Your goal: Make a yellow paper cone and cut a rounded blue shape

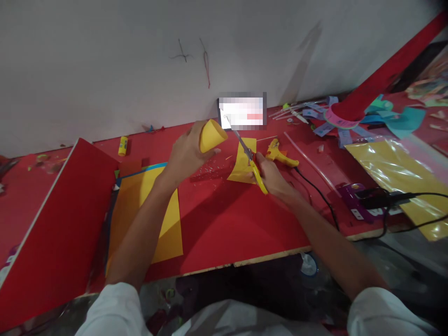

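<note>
My left hand (187, 151) is wrapped round a yellow paper tube (213, 135), which is tilted with its open end toward the right. In my right hand (271, 175) is a pair of scissors (258, 173) with yellow handles, its blades pointing up and to the left. The blades are apart from the tube. Beneath the scissors lies a curved piece of yellow paper (241, 168) on the red table (224, 224). A yellow glue gun (280, 154) with a black cord rests just beyond my right hand.
Yellow and blue sheets (168, 228) lie under my left forearm. A red upright panel (59, 233) stands at left, a glue stick (122, 146) behind it. A lit screen (242, 111) leans on the wall. At right are a purple power strip (360, 200) and plastic-wrapped yellow paper (395, 172).
</note>
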Demonstrator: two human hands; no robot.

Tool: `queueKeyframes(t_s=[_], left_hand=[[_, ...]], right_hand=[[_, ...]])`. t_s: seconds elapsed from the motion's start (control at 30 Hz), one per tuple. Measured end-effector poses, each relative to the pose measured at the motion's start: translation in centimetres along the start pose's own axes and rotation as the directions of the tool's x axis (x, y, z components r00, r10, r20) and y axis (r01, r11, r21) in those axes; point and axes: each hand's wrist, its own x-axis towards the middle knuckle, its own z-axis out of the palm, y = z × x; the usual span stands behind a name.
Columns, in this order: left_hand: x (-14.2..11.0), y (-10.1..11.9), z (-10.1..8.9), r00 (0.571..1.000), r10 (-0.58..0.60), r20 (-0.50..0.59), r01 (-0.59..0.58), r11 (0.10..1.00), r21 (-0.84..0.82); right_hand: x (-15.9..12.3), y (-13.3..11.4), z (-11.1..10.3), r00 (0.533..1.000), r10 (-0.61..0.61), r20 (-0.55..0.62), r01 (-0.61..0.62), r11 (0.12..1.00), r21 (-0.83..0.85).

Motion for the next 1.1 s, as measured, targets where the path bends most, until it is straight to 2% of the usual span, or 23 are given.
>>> queueKeyframes(t_s=[0.2, 0.37, 0.63, 0.77, 0.97, 1.1], left_hand=[[0.2, -1.0, -1.5, 0.992, 0.068, 0.111, -0.045, 0.979, -0.196], [0.1, -1.4, -2.5, 0.956, 0.154, 0.249, -0.069, 0.945, -0.320], [-0.1, -1.3, -3.1, 0.917, 0.173, 0.359, 0.003, 0.897, -0.441], [-0.1, -1.6, -2.8, 0.915, 0.191, 0.356, -0.005, 0.887, -0.463], [0.1, -1.6, -2.7, 0.934, 0.184, 0.306, -0.058, 0.924, -0.378], [0.3, -1.2, -2.3, 0.964, 0.173, 0.203, -0.103, 0.945, -0.312]], right_hand=[[0.0, 0.1, -0.5, 1.000, -0.031, -0.001, 0.031, 0.998, -0.051], [-0.2, 0.1, -0.7, 0.997, -0.079, -0.003, 0.079, 0.996, -0.051], [-0.4, -0.6, -0.8, 0.992, -0.125, -0.030, 0.122, 0.990, -0.077], [-0.5, -0.8, -0.9, 0.990, -0.130, -0.049, 0.123, 0.985, -0.120], [-0.4, -0.5, -0.7, 0.991, -0.094, -0.093, 0.076, 0.980, -0.186], [-0.2, -0.3, -0.5, 0.997, -0.038, -0.071, 0.029, 0.992, -0.126]])
